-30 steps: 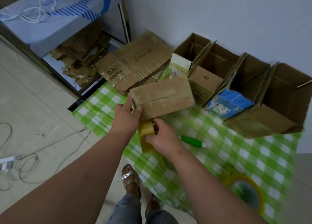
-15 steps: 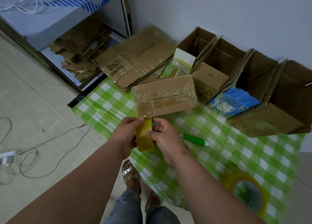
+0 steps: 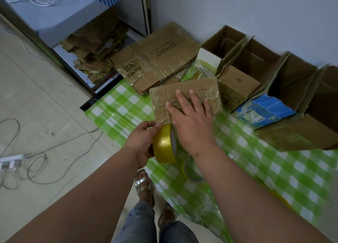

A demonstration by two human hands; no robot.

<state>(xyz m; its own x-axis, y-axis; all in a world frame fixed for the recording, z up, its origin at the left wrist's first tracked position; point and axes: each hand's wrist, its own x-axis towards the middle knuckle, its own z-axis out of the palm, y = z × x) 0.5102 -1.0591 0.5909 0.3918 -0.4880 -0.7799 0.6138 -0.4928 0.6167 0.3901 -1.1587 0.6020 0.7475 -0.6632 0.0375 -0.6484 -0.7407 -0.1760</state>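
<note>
Pressing the cardboard box [image 3: 164, 98] with your flat, open right hand [image 3: 192, 125], you needed tension on the yellow tape roll [image 3: 162, 145] your left hand [image 3: 140, 144] gripped.

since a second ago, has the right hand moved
Yes. The right hand went from the tape forward toward the wall, and now lies flat on the box.
</note>
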